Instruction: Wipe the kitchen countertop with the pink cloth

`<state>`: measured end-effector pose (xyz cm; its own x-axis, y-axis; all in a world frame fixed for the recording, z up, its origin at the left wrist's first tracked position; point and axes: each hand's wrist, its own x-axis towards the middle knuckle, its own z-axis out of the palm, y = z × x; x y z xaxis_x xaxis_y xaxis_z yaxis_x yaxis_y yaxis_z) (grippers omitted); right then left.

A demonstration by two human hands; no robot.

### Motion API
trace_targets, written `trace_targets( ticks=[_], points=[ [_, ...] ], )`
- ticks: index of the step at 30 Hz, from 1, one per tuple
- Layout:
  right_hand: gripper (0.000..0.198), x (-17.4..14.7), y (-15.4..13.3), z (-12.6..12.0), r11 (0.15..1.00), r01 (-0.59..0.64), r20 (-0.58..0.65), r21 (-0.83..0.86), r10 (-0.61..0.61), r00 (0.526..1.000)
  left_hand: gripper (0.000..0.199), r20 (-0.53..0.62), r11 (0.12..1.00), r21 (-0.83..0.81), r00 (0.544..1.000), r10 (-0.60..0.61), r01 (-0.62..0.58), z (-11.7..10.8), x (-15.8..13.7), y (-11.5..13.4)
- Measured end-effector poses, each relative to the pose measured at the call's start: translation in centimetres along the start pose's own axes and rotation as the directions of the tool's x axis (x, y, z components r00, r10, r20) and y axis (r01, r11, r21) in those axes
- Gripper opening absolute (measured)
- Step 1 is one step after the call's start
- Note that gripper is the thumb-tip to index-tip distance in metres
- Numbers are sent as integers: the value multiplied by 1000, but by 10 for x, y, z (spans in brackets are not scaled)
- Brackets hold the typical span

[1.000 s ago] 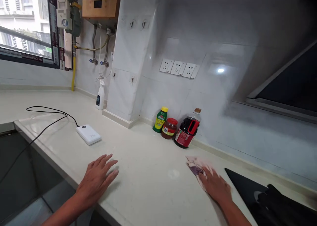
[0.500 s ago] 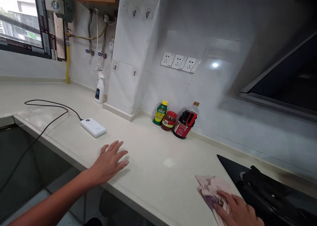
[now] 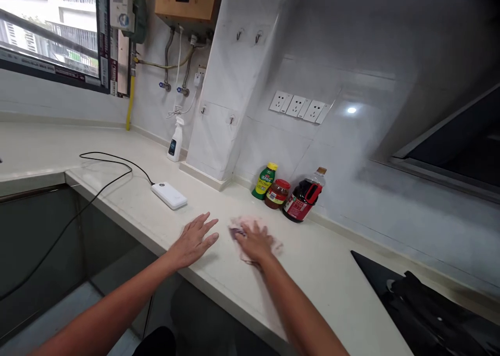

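Note:
My right hand point(image 3: 255, 242) presses a crumpled pinkish cloth point(image 3: 244, 257) against the pale countertop point(image 3: 324, 272); both are a little smeared by motion. A purple patch of the cloth shows by the thumb, and the palm hides the rest. To the left, my left hand point(image 3: 195, 240) hovers over or rests lightly on the counter near its front edge, fingers spread, holding nothing. Beyond that hand lies a white power bank point(image 3: 169, 195) with a black cable point(image 3: 105, 181) plugged in.
Against the wall stand a green bottle with a yellow cap point(image 3: 264, 181), a red-lidded jar point(image 3: 277, 193) and a large dark sauce bottle point(image 3: 303, 195). A white spray bottle point(image 3: 175, 141) is by the pillar. The black cooktop point(image 3: 375, 278) carries a dark object at right.
My right hand has swept the cloth leftward from beside the cooktop to the middle of the counter, close to my left hand. The camera view has turned slightly left.

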<state>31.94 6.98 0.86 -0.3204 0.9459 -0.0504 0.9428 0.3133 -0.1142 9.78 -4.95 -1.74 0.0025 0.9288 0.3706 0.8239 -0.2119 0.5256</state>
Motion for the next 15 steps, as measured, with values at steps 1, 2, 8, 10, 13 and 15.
trace_targets(
  ticks=[1, 2, 8, 10, 13, 15],
  points=[
    [71, -7, -24, 4, 997, 81, 4, 18, -81, 997, 68, 1, 1000, -2, 1000, 17, -17, 1, 0, -1],
    [72, -17, -45, 7, 987, 156, 10, 35, -157, 988, 68, 4, 999, -6, 999, 42, -42, 2, 1, -2],
    [61, -79, -80, 18, 865, 486, -75, 128, -480, 874, 66, 73, 986, -90, 987, 144, -137, -1, 2, -5],
    [51, -89, -65, 19, 859, 498, -104, 118, -489, 866, 67, 92, 986, -77, 984, 152, -146, -1, 2, -5],
    [46, -94, -27, 19, 901, 433, -112, 40, -426, 897, 67, 167, 987, 19, 974, 152, -157, -1, 1, -6],
    [47, -94, 9, 16, 946, 321, -110, -39, -323, 940, 67, 211, 984, 66, 966, 149, -166, -3, 0, -4]
  ],
)
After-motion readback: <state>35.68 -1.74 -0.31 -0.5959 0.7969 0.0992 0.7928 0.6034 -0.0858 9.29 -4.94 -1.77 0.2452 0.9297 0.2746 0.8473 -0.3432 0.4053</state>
